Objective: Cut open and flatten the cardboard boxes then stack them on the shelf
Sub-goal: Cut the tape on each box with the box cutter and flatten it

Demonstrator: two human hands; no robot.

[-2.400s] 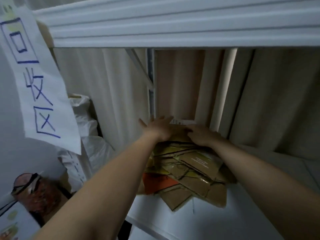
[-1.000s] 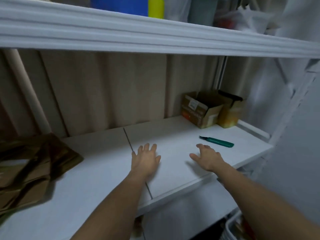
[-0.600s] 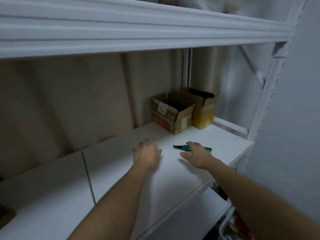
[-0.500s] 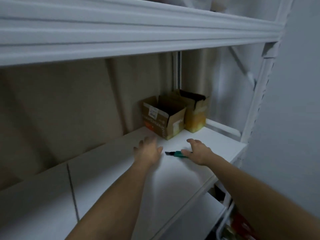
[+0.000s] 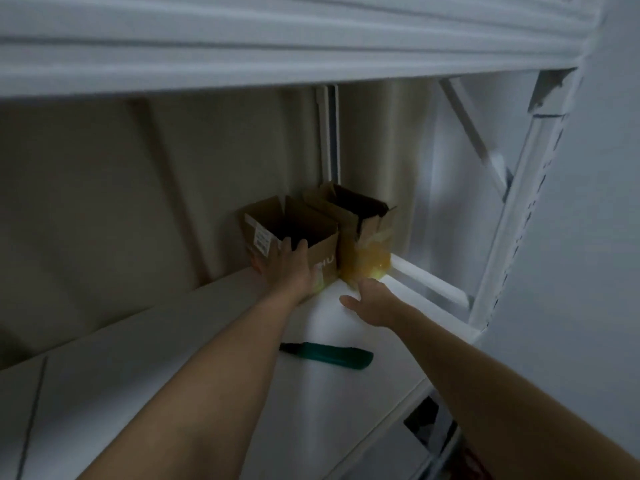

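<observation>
Head view: open cardboard box point(image 5: 294, 233) at shelf point(image 5: 346, 403) rear corner, touching a second box point(image 5: 360, 233). Left hand point(image 5: 289, 268) fingers over its front rim, grip closed on it. Right hand point(image 5: 372, 301) spread, empty. Green utility knife point(image 5: 329, 355) lies nearer.

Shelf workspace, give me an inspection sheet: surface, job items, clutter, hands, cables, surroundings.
Surface: white shelf board, bare apart from the items below.
Job's things: open cardboard box with label at the back; second open box beside it on its right, yellowish tape low on its front; green utility knife lying flat nearer the front edge.
Clutter: nothing seen on this shelf.
Hands: left hand on the labelled box's front wall, fingers over the rim; right hand open, just short of the second box, holding nothing.
Cables: nothing seen.
Surroundings: upper shelf overhead, beige curtain behind, white rack upright at right.
</observation>
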